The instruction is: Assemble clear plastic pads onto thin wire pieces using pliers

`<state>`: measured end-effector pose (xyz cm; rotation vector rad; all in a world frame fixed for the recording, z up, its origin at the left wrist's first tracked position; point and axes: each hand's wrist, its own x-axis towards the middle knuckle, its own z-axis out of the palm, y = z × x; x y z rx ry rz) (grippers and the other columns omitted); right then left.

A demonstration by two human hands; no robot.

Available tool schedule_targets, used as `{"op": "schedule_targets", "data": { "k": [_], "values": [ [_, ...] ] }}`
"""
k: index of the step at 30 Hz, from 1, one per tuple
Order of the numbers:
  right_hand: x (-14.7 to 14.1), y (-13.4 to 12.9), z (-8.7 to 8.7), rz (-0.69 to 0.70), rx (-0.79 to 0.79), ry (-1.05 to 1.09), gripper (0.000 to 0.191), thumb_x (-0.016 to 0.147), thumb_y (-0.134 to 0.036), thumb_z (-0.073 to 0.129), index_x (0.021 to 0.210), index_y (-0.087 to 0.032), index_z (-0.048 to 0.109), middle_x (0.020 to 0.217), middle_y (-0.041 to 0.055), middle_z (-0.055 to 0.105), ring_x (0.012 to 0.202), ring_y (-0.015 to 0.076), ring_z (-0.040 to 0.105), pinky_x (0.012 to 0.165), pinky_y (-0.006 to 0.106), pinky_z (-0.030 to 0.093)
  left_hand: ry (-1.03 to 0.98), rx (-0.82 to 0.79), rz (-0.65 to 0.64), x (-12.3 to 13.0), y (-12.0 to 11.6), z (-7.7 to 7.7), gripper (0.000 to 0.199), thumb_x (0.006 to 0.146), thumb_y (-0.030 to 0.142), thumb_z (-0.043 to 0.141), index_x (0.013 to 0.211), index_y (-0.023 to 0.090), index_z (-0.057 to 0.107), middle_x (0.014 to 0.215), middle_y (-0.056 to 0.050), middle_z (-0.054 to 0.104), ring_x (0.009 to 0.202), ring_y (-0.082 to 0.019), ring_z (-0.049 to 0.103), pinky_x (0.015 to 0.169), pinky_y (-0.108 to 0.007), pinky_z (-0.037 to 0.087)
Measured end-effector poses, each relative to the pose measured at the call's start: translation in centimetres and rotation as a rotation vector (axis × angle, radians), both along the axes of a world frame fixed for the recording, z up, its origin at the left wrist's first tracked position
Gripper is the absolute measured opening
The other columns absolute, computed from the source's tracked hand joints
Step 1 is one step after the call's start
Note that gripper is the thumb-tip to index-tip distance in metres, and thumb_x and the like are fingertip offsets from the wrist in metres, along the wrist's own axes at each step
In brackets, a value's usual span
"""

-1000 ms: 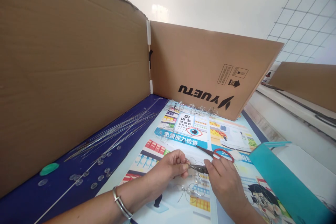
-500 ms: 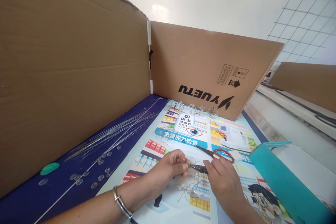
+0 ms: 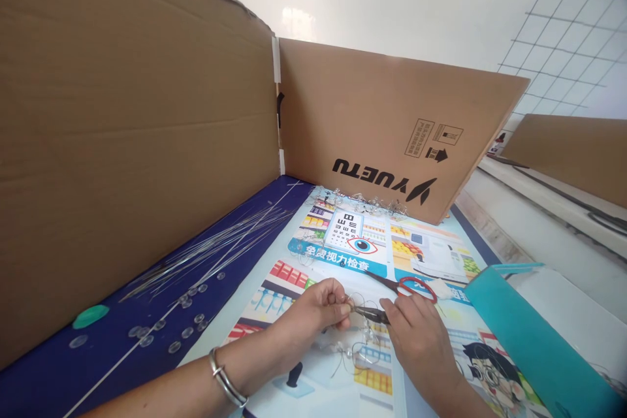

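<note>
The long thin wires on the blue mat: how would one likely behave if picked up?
Each long thin wire lies nearly straight, so it probably feels light and springy rather than floppy. Its far end would likely whip when lifted. Thin and smooth-looking, it may be fiddly to pinch up from the blue mat.

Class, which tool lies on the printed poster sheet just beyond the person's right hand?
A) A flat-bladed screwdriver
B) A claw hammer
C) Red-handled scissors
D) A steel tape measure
C: the red-handled scissors with dark metal blades lie on the glossy printed poster sheet, just beyond the right hand.
</note>
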<state>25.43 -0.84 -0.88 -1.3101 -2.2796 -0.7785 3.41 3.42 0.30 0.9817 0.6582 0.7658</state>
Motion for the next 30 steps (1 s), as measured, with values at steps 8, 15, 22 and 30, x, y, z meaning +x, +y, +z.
{"op": "schedule_targets", "data": {
  "k": [8,15,22,30],
  "values": [
    [-0.03,-0.17,0.04,0.005,0.012,-0.014,0.025,0.085,-0.010,0.047,0.106,-0.016,0.059,0.081,0.0061,0.055,0.079,0.0188,0.046,0.072,0.035,0.035,-0.024,-0.010,-0.012,0.04,-0.17,0.05,0.017,0.075,0.022,0.063,0.077,0.018,0.046,0.076,0.000,0.058,0.063,-0.009,0.053,0.064,-0.023,0.034],
    [-0.30,-0.21,0.12,-0.008,0.017,0.010,0.024,0.086,-0.011,0.044,0.103,-0.016,0.060,0.077,0.0055,0.053,0.078,0.0183,0.047,0.072,0.035,0.035,-0.074,0.026,-0.003,0.16,-0.15,-0.07,0.019,0.074,0.018,0.063,0.076,0.017,0.045,0.084,0.000,0.056,0.068,-0.009,0.054,0.066,-0.023,0.035],
    [-0.46,-0.36,0.23,-0.022,0.033,-0.002,0.024,0.086,-0.012,0.043,0.103,-0.016,0.060,0.077,0.0052,0.053,0.074,0.0172,0.046,0.069,0.034,0.034,-0.046,0.018,0.005,0.21,-0.35,0.18,0.021,0.073,0.020,0.064,0.076,0.018,0.043,0.085,0.000,0.055,0.069,-0.010,0.054,0.066,-0.023,0.036],
    [-0.55,-0.26,0.50,-0.011,0.035,-0.018,0.023,0.085,-0.010,0.045,0.101,-0.015,0.060,0.076,0.0053,0.053,0.075,0.0180,0.045,0.070,0.035,0.034,-0.055,0.050,0.001,0.18,-0.32,0.22,0.022,0.072,0.022,0.066,0.075,0.018,0.044,0.085,0.000,0.056,0.065,-0.009,0.054,0.064,-0.023,0.035]
  ]
}}
